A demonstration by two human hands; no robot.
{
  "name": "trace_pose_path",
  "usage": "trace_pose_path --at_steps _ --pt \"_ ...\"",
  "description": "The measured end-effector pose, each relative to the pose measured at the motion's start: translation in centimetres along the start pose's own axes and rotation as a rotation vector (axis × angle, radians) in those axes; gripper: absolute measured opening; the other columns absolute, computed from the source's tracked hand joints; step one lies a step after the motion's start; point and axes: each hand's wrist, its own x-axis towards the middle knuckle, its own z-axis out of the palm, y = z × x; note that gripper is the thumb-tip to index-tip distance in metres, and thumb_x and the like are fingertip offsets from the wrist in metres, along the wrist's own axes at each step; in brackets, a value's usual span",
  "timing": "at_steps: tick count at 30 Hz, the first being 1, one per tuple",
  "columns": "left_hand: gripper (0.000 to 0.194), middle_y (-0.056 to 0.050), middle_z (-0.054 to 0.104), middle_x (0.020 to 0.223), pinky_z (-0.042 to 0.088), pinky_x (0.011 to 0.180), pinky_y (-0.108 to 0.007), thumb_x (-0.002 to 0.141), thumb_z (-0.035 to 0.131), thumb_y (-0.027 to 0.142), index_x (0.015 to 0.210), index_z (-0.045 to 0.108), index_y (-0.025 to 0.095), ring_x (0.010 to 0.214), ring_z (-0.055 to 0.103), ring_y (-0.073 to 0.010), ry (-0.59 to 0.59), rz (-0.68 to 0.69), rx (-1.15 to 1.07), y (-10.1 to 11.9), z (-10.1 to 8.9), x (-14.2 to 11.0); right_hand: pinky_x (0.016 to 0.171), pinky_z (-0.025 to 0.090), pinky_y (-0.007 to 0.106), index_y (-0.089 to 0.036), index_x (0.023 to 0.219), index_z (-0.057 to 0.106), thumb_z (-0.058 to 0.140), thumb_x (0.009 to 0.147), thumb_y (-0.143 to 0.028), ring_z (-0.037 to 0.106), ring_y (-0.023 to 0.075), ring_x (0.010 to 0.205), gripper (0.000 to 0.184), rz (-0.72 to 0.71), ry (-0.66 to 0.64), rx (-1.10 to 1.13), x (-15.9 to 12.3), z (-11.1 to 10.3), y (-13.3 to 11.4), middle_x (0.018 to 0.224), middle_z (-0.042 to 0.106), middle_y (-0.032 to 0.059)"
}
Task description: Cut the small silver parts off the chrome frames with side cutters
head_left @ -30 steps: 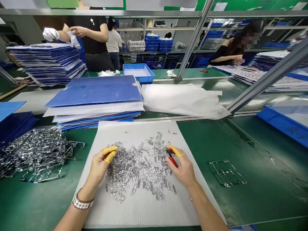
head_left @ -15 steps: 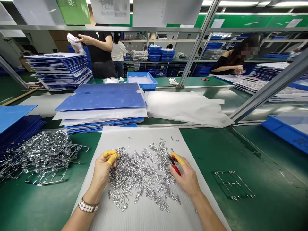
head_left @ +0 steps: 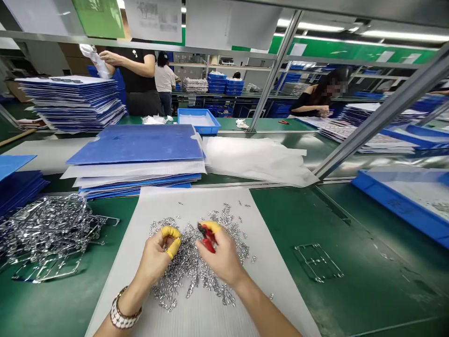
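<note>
Two bare hands of ours reach in over the white sheet [head_left: 196, 323], and lots of tiny shiny pieces [head_left: 196, 267] lie spread across its middle. Our left arm comes in from the near left corner of the sheet, with a beaded bracelet [head_left: 123, 313] on the wrist. Our left hand [head_left: 157, 255] is bent in a ring, its yellow-capped finger and thumb tips very close together above the left part of the pieces. We cannot tell if a piece is pinched there. Our right arm slants in over the near right part of the sheet. Our right hand [head_left: 222, 257] is closed around red-handled pliers [head_left: 207, 239], above the sheet's middle, and it looks a bit blurry. We cannot see if the pliers' tips are apart. Left of the sheet, a heap of shiny frames [head_left: 52, 224] sits on the green bench [head_left: 277, 215]. One flat frame [head_left: 317, 260] lies to the right of the sheet. Just behind the sheet is a stack of blue boards [head_left: 136, 145].
</note>
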Motion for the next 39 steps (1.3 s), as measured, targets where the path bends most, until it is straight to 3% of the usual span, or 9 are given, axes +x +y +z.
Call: trace_pose_path --at_steps 6,10,13,17,23,31,35,39 --pt "0.014 -0.003 0.065 0.083 0.045 0.067 -0.025 0.073 0.072 0.025 0.085 0.067 0.018 0.073 0.056 -0.0143 -0.019 0.033 -0.141 0.4 1.2 -0.4 0.071 0.052 0.029 -0.020 0.095 0.058 0.062 0.071 -0.019 0.061 0.0161 0.074 0.024 0.203 -0.118 0.368 0.6 3.2 0.4 0.081 0.064 0.0002" --pt "0.022 -0.003 0.068 0.083 0.048 0.080 -0.029 0.069 0.078 0.029 0.085 0.067 0.019 0.083 0.063 -0.0172 -0.031 -0.084 -0.385 0.3 1.9 -0.3 0.071 0.050 0.028 -0.020 0.093 0.059 0.068 0.072 -0.026 0.059 0.0148 0.074 0.024 0.289 -0.134 0.660 0.4 4.1 1.7 0.080 0.061 -0.0006" --pt "0.027 -0.005 0.070 0.086 0.048 0.087 -0.033 0.065 0.082 0.030 0.085 0.068 0.017 0.091 0.065 -0.0207 -0.027 -0.182 -0.475 0.3 2.2 -0.3 0.072 0.050 0.028 -0.021 0.093 0.060 0.073 0.069 -0.029 0.059 0.0153 0.075 0.028 0.322 -0.085 0.758 0.2 4.8 2.3 0.082 0.060 -0.0002" --pt "0.028 -0.005 0.071 0.083 0.049 0.084 -0.031 0.061 0.084 0.030 0.081 0.070 0.017 0.086 0.066 -0.0200 0.033 -0.187 -0.482 -0.1 2.3 -0.3 0.075 0.050 0.030 -0.022 0.092 0.061 0.075 0.068 -0.031 0.058 0.0164 0.078 0.029 0.343 -0.039 0.802 -0.1 5.4 2.4 0.084 0.060 0.0004" --pt "0.029 -0.004 0.070 0.079 0.050 0.075 -0.028 0.057 0.085 0.031 0.077 0.070 0.017 0.077 0.064 -0.0174 0.121 -0.140 -0.410 -0.7 2.5 -0.2 0.065 0.048 0.027 -0.021 0.091 0.061 0.076 0.066 -0.033 0.054 0.0154 0.071 0.032 0.397 0.001 0.857 -0.4 5.9 2.1 0.079 0.058 0.0002" --pt "0.028 -0.004 0.071 0.079 0.050 0.070 -0.029 0.059 0.084 0.033 0.077 0.070 0.017 0.074 0.064 -0.0177 0.141 -0.150 -0.380 -0.9 2.9 -0.1 0.062 0.046 0.027 -0.019 0.091 0.059 0.076 0.066 -0.030 0.053 0.0147 0.068 0.032 0.469 0.068 0.872 -0.5 6.6 2.2 0.077 0.058 -0.0003" --pt "0.028 -0.003 0.070 0.077 0.048 0.065 -0.026 0.058 0.084 0.034 0.075 0.069 0.017 0.071 0.063 -0.0165 0.156 -0.139 -0.366 -0.8 2.8 -0.2 0.069 0.049 0.029 -0.020 0.093 0.059 0.074 0.068 -0.030 0.057 0.0165 0.075 0.031 0.436 0.060 0.827 -0.7 6.8 2.3 0.081 0.060 0.0006" --pt "0.029 0.000 0.063 0.066 0.041 0.053 -0.023 0.062 0.081 0.037 0.076 0.067 0.016 0.053 0.052 -0.0106 0.146 -0.107 -0.324 -0.6 2.2 -0.2 0.074 0.050 0.030 -0.021 0.095 0.058 0.067 0.073 -0.029 0.060 0.0167 0.077 0.025 0.331 0.019 0.710 -0.4 6.1 2.3 0.083 0.062 0.0009"
